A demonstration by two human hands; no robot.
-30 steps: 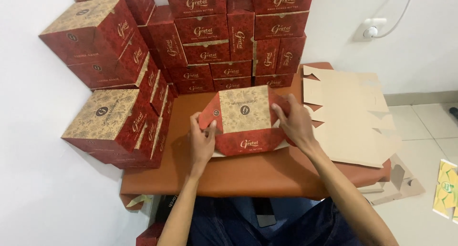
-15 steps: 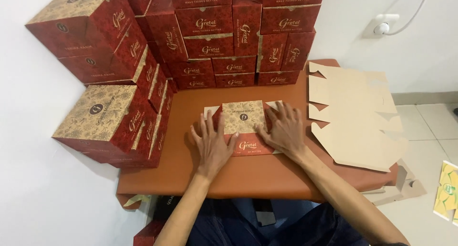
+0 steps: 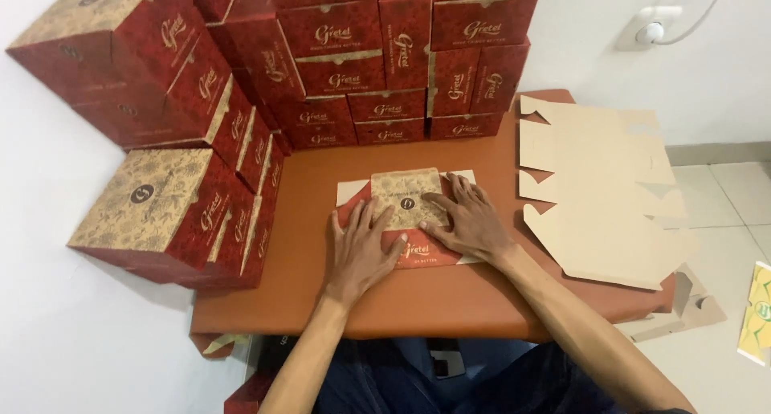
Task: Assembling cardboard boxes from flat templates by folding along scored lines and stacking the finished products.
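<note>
Head view of a seated person pressing a flattened carton blank (image 3: 407, 215) against an orange-brown table (image 3: 450, 301). The blank, red with a gold patterned centre panel and pale side flaps, lies flat near the middle of the table, directly in front of the person. The left hand (image 3: 363, 249) rests palm down on the blank's left and lower part, fingers spread wide and extended, gripping nothing. The right hand (image 3: 472, 221) lies palm down on the blank's right part, fingers likewise spread and pointing toward the centre panel, also gripping nothing. The two hands sit just beside each other, their fingertips near but apart on the gold panel. To the right, a stack of unfolded blanks (image 3: 598, 193) lies plain side up, overhanging the table's right edge and well apart from the right hand. Along the back of the table, assembled red boxes (image 3: 385, 61) are piled against the white wall. A second pile of assembled boxes (image 3: 165, 197) with gold patterned lids stands at the left, its upper boxes tilted. A wall socket (image 3: 649, 27) with a white cable is mounted at upper right. Cardboard scraps (image 3: 683, 305) lie on the tiled floor beside the table.
</note>
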